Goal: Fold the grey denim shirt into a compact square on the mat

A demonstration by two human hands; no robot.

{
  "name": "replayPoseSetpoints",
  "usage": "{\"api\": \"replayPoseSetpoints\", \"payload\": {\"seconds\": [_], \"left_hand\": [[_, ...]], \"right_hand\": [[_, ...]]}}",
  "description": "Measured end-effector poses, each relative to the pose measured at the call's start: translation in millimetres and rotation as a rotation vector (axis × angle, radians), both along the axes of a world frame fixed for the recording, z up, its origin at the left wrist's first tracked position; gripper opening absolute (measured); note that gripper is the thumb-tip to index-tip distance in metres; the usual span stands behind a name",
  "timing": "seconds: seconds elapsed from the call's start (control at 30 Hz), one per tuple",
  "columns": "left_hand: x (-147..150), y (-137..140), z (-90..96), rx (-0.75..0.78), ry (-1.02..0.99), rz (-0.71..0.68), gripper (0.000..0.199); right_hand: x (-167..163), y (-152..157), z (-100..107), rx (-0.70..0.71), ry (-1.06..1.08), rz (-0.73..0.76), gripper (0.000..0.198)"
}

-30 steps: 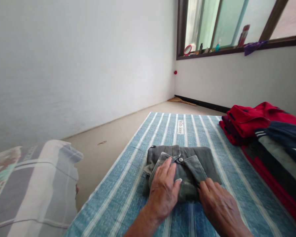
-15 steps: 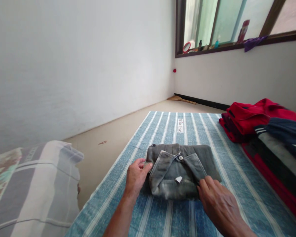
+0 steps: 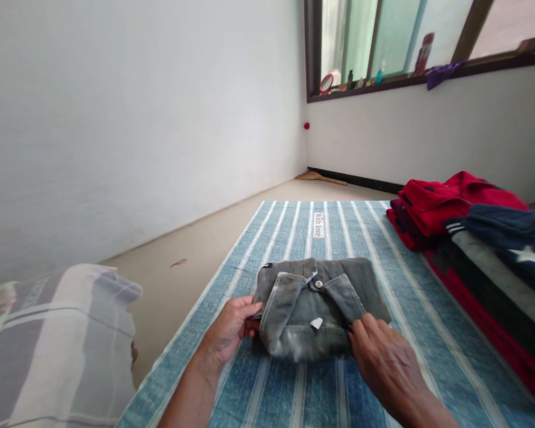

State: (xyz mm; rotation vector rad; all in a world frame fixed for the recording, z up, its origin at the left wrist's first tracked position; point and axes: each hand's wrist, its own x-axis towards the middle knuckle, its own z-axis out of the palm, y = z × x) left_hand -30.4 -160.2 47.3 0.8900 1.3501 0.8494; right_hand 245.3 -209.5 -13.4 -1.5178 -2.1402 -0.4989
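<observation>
A grey denim jacket, folded into a compact bundle, lies before me with its collar and a round button on top. At its left edge, my left hand pinches the cloth between thumb and fingers. My right hand has its fingers curled round the jacket's right side near the collar tip; the fingertips are partly hidden. Beneath the jacket is a blue bedspread with white stripes.
Folded clothes, including a red garment and a navy one with a white star, are piled at the right. Striped grey bedding sits at the left. A broom lies on the far floor below the window.
My left hand has shifted down and left along the jacket's edge, its fingers now closed on the cloth. My right hand keeps its hold. The view has turned slightly right.
</observation>
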Motion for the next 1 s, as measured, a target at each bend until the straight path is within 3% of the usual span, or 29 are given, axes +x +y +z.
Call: {"api": "replayPoseSetpoints", "payload": {"seconds": [0.07,0.17,0.27,0.37,0.47,0.67,0.83,1.0], "left_hand": [[-1.5,1.6,3.0,-0.013,0.031,-0.028,0.037],[-5.8,8.3,7.9,0.05,0.231,-0.036,0.035],[-9.3,23.5,9.9,0.13,0.457,0.042,0.039],[-7.6,38.4,9.6,0.192,0.547,0.094,0.04],[-1.3,42.4,11.5,0.215,0.46,0.088,0.033],[9.1,29.7,11.0,-0.036,0.071,0.153,0.035],[7.5,29.6,6.2,-0.011,0.118,0.082,0.04],[11.3,33.3,17.7,0.011,0.162,0.036,0.04]], "right_hand": [[-2.1,0.3,2.0,-0.027,0.01,-0.018,0.02],[-6.5,1.7,5.9,-0.053,0.019,-0.056,0.018],[-10.7,3.6,9.4,-0.051,0.008,-0.092,0.018],[-13.7,4.0,12.3,-0.05,-0.012,-0.118,0.019],[-15.5,3.2,14.5,-0.075,-0.018,-0.125,0.02],[-14.7,3.8,15.2,-0.087,0.016,-0.126,0.02],[-7.1,6.4,18.6,-0.082,0.113,-0.07,0.016],[2.0,12.2,23.6,-0.142,0.156,-0.058,0.021]]}}
